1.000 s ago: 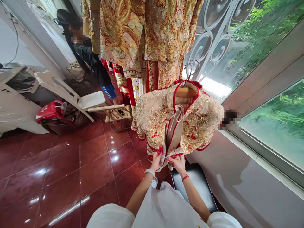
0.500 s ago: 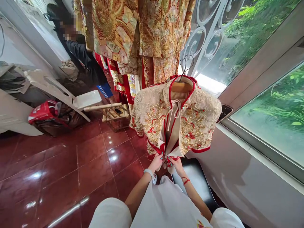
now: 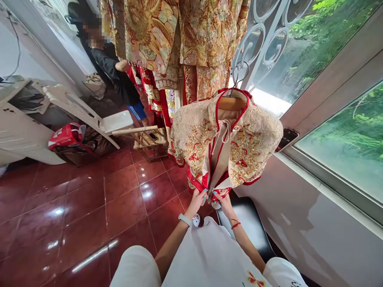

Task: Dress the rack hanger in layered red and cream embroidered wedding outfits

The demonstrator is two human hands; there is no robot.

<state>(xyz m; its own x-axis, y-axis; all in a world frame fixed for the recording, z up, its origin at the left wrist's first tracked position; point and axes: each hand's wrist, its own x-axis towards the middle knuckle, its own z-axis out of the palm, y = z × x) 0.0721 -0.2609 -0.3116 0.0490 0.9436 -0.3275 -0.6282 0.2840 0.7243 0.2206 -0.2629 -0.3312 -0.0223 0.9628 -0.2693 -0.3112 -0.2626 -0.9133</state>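
A short-sleeved embroidered jacket [image 3: 194, 127], beige with gold beadwork and red trim, hangs in front of me on a wooden hanger [image 3: 232, 103] with a metal hook. Its collar is tied with a thin cord [image 3: 226, 131], and below that the front falls open. My left hand [image 3: 198, 199] is closed on the left front edge near the hem, where the red lining is folded outward. Close beside it, my right hand [image 3: 224, 201] pinches the right front edge at the hem. The fingertips partly hide the cloth between them.
Gold embroidered garments [image 3: 149, 32] hang behind the jacket. A black-seated stool [image 3: 247, 223] stands at my right, under a window ledge with a phone [image 3: 287, 139]. Farther left are a bamboo stand [image 3: 149, 139], a white chair [image 3: 116, 121], a red bag [image 3: 67, 135] and another person [image 3: 110, 71].
The view has shifted slightly, so the surroundings sit a little farther right. Both hands keep their hold on the jacket's front edges. The other person's forearm now shows, reaching toward the hanging garments.
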